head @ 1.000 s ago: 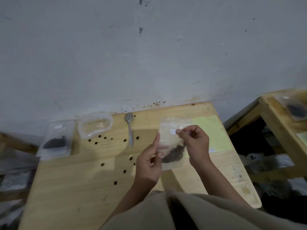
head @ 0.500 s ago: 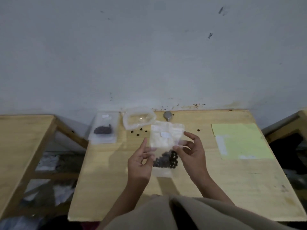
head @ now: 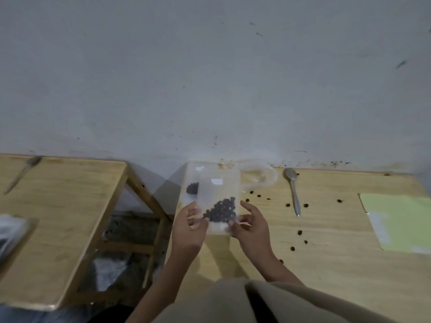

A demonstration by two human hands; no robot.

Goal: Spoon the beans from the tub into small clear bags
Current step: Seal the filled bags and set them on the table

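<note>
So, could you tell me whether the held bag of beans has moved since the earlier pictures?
Yes. The held bag has gone left across the table, away from the spoon, and now overlaps the filled bag at the left edge.

I see my two bare forearms, left hand (head: 189, 229) and right hand (head: 253, 226), no rings or watch, and a beige garment (head: 256, 301) below.
</note>
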